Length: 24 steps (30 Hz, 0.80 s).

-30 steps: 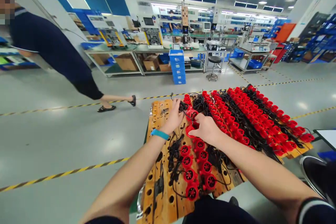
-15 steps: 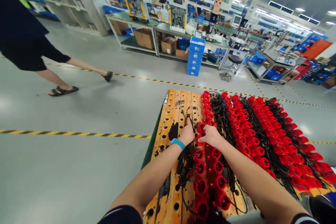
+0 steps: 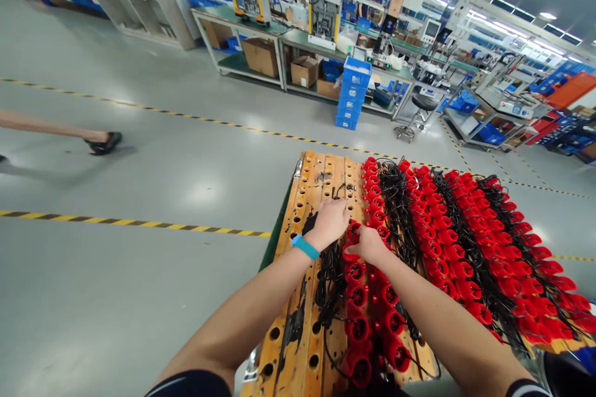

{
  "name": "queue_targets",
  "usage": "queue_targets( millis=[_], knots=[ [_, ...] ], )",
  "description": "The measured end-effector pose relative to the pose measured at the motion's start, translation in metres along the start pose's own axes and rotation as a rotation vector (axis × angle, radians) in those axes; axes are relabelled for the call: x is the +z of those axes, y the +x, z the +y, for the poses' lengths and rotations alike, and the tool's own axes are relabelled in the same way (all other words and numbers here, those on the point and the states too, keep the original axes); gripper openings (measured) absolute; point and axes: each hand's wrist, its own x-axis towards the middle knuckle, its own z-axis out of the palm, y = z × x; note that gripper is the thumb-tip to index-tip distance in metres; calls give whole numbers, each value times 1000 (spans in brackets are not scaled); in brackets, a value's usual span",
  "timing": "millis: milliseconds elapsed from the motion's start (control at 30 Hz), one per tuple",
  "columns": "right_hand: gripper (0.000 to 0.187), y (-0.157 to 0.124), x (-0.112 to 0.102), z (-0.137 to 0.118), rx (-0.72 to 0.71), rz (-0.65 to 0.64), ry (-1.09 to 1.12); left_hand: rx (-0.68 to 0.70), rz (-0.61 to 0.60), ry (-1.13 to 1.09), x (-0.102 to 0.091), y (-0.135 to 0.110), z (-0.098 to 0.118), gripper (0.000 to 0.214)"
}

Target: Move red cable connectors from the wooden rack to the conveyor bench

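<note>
A wooden board with holes (image 3: 310,198) lies in front of me, packed with rows of red round plastic parts (image 3: 447,242) trailing black wires (image 3: 395,211). My left hand (image 3: 328,222), with a blue wristband, rests palm down on the board, fingers curled over black wires beside the left red row. My right hand (image 3: 370,245) is closed on a red part (image 3: 350,252) in that row, pressing it toward the board. More red parts (image 3: 356,298) run toward me between my forearms.
A green trolley edge (image 3: 274,232) shows under the board. Yellow-black floor tape (image 3: 125,221) crosses the grey floor. A person's leg and sandal (image 3: 100,141) are at the far left. A blue crate stack (image 3: 351,94), a stool (image 3: 412,115) and workbenches stand behind.
My view turned further left and down. My left hand flattened onto the board over the wires. My right hand lowered the red part onto the row. The person walked out to the left.
</note>
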Motion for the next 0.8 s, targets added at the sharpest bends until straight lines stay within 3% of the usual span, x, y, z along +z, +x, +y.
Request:
queue_targets(
  millis=[100,167,300,467,567,800],
  knots=[
    [51,-10,3,-3,-22,21,-30,78,-215,50,7,20,17,21],
    [58,-18,7,-3,-53,35,-45,95,-332,95,16,32,22,19],
    [72,-32,19,2,-121,70,-78,171,-438,147,29,47,18,22],
    [31,-41,27,8,-228,100,-85,321,-549,154,34,63,19,19],
    [7,-42,28,8,-285,106,-98,347,-569,186,36,69,29,20],
    [6,-40,37,1,-202,182,-111,324,-453,281,37,67,44,26]
  ],
)
